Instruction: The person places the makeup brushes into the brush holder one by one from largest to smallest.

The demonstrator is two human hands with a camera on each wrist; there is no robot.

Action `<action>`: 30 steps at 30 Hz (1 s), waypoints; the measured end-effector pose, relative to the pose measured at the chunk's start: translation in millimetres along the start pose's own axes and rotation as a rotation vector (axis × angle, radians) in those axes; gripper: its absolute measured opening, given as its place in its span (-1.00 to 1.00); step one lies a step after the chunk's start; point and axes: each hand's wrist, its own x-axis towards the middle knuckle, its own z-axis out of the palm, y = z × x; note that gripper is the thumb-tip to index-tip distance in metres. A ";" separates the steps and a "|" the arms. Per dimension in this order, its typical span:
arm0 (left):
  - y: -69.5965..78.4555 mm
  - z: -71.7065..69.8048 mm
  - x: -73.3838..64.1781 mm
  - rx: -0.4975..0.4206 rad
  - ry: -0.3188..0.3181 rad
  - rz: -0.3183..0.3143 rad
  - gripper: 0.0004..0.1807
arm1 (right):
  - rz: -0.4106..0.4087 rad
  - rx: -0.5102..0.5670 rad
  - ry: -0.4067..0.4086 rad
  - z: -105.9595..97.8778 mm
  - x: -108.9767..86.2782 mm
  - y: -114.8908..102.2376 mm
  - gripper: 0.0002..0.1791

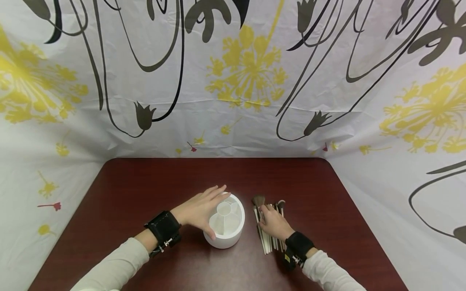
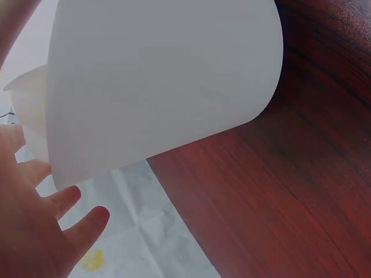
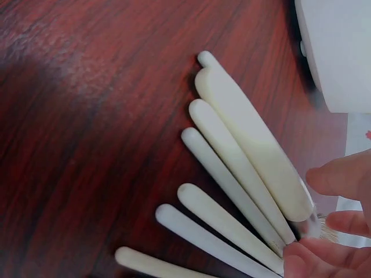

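A round white organizer [image 1: 234,238] with several compartments stands upright on the table. My left hand [image 1: 202,208] spreads over its left side, the thumb at the near rim and the fingers along the far rim. Against the white wall [image 2: 162,87] in the left wrist view, the fingertips show by the rim. Right of the organizer lies a row of makeup brushes [image 1: 267,242] with pale handles. My right hand [image 1: 274,222] has its fingers curled at the neck of the largest brush [image 3: 249,139], whose bristles [image 1: 258,200] show beyond the fingers. The other handles [image 3: 220,223] fan out beside it.
The dark red wooden table [image 1: 164,173] has a straight far edge with rounded corners. A white patterned cloth [image 1: 233,133] hangs behind it and along both sides. Each wrist wears a black camera strap [image 1: 164,230].
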 end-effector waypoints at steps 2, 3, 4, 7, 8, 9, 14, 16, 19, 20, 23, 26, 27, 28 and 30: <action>-0.2 0.8 0.1 0.004 -0.004 -0.002 0.37 | 0.007 0.007 -0.007 0.6 -0.3 0.3 -0.57; -0.4 1.3 0.2 0.002 -0.004 0.000 0.37 | 0.011 0.012 -0.009 1.0 -0.4 0.5 -0.57; -0.4 2.0 0.3 0.003 -0.002 0.002 0.37 | 0.013 0.016 -0.009 1.3 -0.3 0.6 -0.57; -0.7 3.7 1.0 0.001 -0.005 0.004 0.38 | 0.032 0.026 -0.017 1.9 -0.2 0.3 -0.57; -0.5 4.1 1.2 0.000 -0.005 0.006 0.38 | 0.035 0.028 -0.017 1.9 -0.1 0.0 -0.56; -0.5 4.5 1.5 -0.003 -0.009 0.001 0.38 | 0.039 0.027 -0.018 2.2 0.1 -0.2 -0.56; -0.1 5.2 1.8 -0.032 -0.033 -0.017 0.39 | 0.032 0.050 -0.023 1.7 0.3 -1.2 -0.58; -0.2 5.6 1.7 -0.053 -0.044 -0.027 0.39 | 0.014 0.058 -0.013 1.9 0.3 -0.8 -0.59; -0.6 6.5 1.7 -0.073 -0.048 -0.032 0.39 | -0.008 0.053 0.003 2.8 0.5 0.4 -0.60; -0.5 6.7 1.6 -0.077 -0.049 -0.036 0.38 | -0.009 0.053 0.001 3.2 0.8 0.7 -0.59; -0.7 7.6 1.6 -0.083 -0.050 -0.041 0.38 | -0.001 0.058 -0.015 3.5 1.8 1.1 -0.60; -0.6 8.6 1.5 -0.094 -0.050 -0.048 0.37 | 0.012 0.063 -0.035 3.5 2.5 1.0 -0.57; -0.5 9.0 1.5 -0.099 -0.049 -0.049 0.37 | 0.013 0.065 -0.037 3.3 2.6 0.8 -0.57; -0.5 9.4 1.4 -0.105 -0.047 -0.048 0.37 | 0.015 0.064 -0.040 3.3 2.6 0.6 -0.57; -0.1 10.2 1.5 -0.113 -0.044 -0.048 0.36 | 0.016 0.063 -0.039 3.1 2.5 0.1 -0.56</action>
